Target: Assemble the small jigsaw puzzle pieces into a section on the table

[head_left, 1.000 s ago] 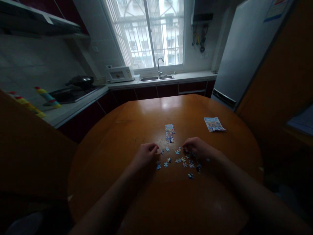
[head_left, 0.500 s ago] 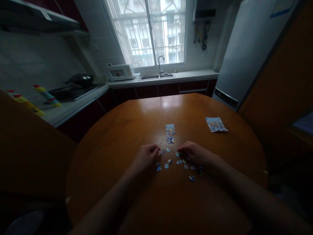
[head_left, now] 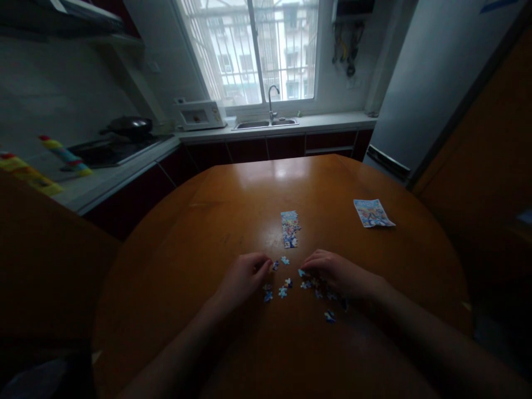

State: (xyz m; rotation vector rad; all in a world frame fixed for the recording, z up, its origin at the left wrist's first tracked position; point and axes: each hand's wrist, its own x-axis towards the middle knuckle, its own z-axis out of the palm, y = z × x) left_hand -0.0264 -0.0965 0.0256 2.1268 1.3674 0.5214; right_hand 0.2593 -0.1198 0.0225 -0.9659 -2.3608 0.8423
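Loose jigsaw pieces lie between my hands on the wooden table. My left hand has thumb and fingers pinched together beside a dark blue and white jigsaw piece; whether anything is between the fingertips I cannot make out. With fingers bent down, my right hand grips a light blue jigsaw piece at its fingertips, above a small cluster of pieces that it partly covers. Beyond both hands lies a joined strip of the jigsaw puzzle, its right edge uneven.
A creased picture sheet lies on the right of the table. Single pieces sit nearer me, one at the right and one at the left. Behind the table are a counter with a sink, a microwave and a fridge.
The view has shifted slightly, so the table things sit a little lower. My left hand has come closer to the dark blue and white piece. My right hand stays at the light blue piece.
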